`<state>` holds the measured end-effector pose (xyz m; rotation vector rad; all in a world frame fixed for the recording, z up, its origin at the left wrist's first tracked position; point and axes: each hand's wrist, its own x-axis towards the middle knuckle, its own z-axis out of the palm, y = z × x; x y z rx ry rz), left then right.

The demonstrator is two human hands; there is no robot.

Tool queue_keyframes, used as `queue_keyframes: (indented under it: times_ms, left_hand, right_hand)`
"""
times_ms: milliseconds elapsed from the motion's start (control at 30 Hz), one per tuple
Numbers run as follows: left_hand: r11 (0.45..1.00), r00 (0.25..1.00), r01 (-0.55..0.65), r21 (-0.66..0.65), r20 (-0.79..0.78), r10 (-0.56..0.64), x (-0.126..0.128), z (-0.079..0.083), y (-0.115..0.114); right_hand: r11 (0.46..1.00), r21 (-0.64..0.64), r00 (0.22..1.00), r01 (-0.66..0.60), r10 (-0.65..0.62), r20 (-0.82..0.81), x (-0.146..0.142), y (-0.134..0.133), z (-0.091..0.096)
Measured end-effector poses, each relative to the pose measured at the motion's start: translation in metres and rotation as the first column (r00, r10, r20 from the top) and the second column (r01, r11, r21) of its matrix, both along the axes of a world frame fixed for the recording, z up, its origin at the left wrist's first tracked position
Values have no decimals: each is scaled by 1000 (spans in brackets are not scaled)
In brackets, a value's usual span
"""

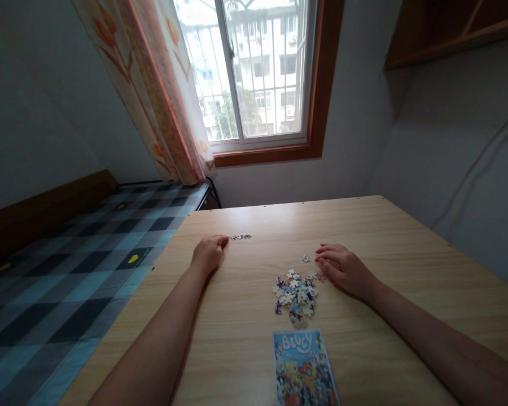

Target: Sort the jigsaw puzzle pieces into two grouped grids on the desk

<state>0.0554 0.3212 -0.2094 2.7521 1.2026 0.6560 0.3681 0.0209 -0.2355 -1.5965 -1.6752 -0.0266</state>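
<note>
My left hand (210, 252) rests on the far left of the table, its fingers closed together at the left end of a short joined strip of jigsaw pieces (240, 237). The fingertips hide that end of the strip. To the right, my right hand (342, 269) lies on the table with its fingers stretched out, holding nothing. A single jigsaw piece (305, 258) lies just left of its fingertips. Nearer to me is a loose pile of jigsaw pieces (295, 293), some face up with coloured print and others showing pale backs.
A colourful puzzle picture card or box (305, 366) lies below the pile, near me. The wooden table (237, 316) ends at a far edge before the wall. Left of it stands a bed with a checked cover (110, 248). A window (266, 73) and curtain (152, 84) are behind.
</note>
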Motion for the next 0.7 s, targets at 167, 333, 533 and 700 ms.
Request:
queue_keyframes:
  times_ms: [167, 333, 533, 700]
  left_hand:
    - [1000, 999, 26, -2, 38, -25, 3, -1, -3]
    - [1000, 1000, 11, 22, -2, -11, 6, -6, -6]
    - [1000, 1000, 12, 20, -28, -12, 4, -9, -2]
    - [1000, 1000, 12, 15, -7, -12, 4, -11, 0]
  right_hand:
    - [1000, -2, 1000, 9, -9, -2, 0, 0, 1]
    - [1000, -8, 1000, 4, -4, -6, 0, -1, 2]
    - [1000, -18, 1000, 6, -6, -5, -1, -1, 2]
    - [1000, -9, 1000, 8, -8, -6, -1, -1, 1]
